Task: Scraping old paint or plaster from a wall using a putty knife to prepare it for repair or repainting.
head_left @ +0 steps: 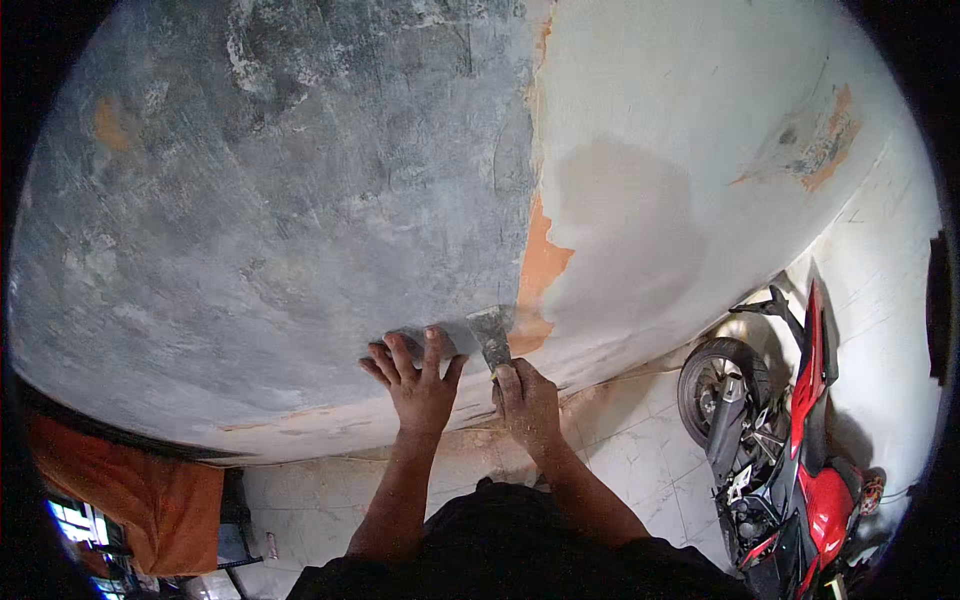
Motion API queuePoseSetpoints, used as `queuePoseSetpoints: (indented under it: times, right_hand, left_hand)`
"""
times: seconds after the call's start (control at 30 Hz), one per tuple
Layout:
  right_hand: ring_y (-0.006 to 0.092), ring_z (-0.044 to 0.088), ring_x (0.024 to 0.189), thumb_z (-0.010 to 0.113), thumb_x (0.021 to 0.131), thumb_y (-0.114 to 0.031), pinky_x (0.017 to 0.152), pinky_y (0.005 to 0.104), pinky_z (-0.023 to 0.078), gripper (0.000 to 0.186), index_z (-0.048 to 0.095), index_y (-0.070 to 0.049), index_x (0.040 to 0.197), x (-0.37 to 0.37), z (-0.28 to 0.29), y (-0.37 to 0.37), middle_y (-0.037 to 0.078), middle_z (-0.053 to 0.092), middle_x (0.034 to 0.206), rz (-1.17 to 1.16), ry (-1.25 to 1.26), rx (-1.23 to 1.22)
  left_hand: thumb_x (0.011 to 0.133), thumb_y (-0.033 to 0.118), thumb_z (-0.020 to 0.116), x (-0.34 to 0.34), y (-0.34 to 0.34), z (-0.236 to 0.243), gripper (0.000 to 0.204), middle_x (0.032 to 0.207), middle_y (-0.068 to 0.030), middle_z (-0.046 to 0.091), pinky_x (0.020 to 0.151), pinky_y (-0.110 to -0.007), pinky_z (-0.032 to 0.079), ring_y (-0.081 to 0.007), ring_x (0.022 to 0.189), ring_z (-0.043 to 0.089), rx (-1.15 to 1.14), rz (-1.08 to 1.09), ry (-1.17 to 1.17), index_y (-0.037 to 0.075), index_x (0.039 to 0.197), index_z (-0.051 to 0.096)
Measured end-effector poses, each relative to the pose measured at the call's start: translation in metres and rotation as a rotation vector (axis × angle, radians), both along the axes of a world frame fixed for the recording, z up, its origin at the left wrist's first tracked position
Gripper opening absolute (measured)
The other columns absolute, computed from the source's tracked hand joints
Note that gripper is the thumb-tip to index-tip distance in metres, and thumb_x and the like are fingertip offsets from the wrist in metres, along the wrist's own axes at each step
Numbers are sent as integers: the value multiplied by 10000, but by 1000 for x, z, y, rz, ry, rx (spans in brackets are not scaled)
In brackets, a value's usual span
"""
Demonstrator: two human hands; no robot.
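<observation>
My right hand (526,405) grips a metal scraper (494,338), its blade against the wall (270,160) beside the boundary between mottled grey and pale paint. An irregular strip of exposed orange-peach layer (542,265) runs along that boundary. Just left of the scraper, my left hand (415,390) rests with fingers spread on the lower grey part of the wall. The pale section (730,90) on the right has another chipped patch (830,140) high up.
A red and black motorcycle (820,500) stands at the lower right beside another pale wall (880,300). An orange cloth (170,500) hangs over dark furniture at the lower left. Pale tiled floor (640,460) shows below the wall, around my arms.
</observation>
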State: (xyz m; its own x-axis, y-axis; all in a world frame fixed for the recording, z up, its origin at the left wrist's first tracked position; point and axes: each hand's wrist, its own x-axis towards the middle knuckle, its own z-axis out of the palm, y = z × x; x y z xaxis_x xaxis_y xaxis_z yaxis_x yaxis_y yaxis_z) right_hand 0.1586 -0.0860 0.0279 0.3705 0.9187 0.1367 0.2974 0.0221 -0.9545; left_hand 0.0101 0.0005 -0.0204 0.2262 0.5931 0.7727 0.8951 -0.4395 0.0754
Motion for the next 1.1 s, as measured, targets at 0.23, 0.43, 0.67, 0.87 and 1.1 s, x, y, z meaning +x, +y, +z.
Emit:
queuePoseSetpoints:
  times: [0.23,0.43,0.67,0.87,1.1]
  right_hand:
    - [206,619,557,484,1024,-358,553,361,495,388,598,0,925,-3,-6,-4,96,611,631,25,190,-159]
    - [131,564,511,470,1033,-377,484,318,455,409,580,-5,902,-11,-23,-7,50,580,625,45,329,-125]
    - [118,548,504,455,1036,-399,480,311,450,426,570,-7,914,-15,-19,-3,41,568,625,16,390,-95]
    - [118,505,453,446,1038,-357,433,302,412,395,550,-15,869,-9,19,0,32,543,587,48,282,-38]
    - [155,581,532,479,1030,-347,518,332,475,385,587,-6,888,-3,1,-14,65,589,616,27,239,-226]
  left_hand:
    - [819,533,728,2,3,-1,907,1586,-256,47,1055,-782,94,-550,1439,-3,29,4,19,326,1546,226]
    - [809,538,735,5,5,-4,919,1584,-257,45,1047,-791,97,-571,1426,16,41,-14,13,324,1545,228]
    - [792,534,755,4,6,-1,907,1573,-267,80,1050,-787,99,-570,1426,24,37,-11,17,305,1530,280]
    - [791,521,762,2,5,-3,877,1574,-264,85,1053,-784,94,-566,1429,26,25,-8,3,302,1514,317]
    - [783,506,773,3,3,-1,879,1590,-241,62,1057,-780,95,-554,1437,4,43,-31,-10,299,1510,324]
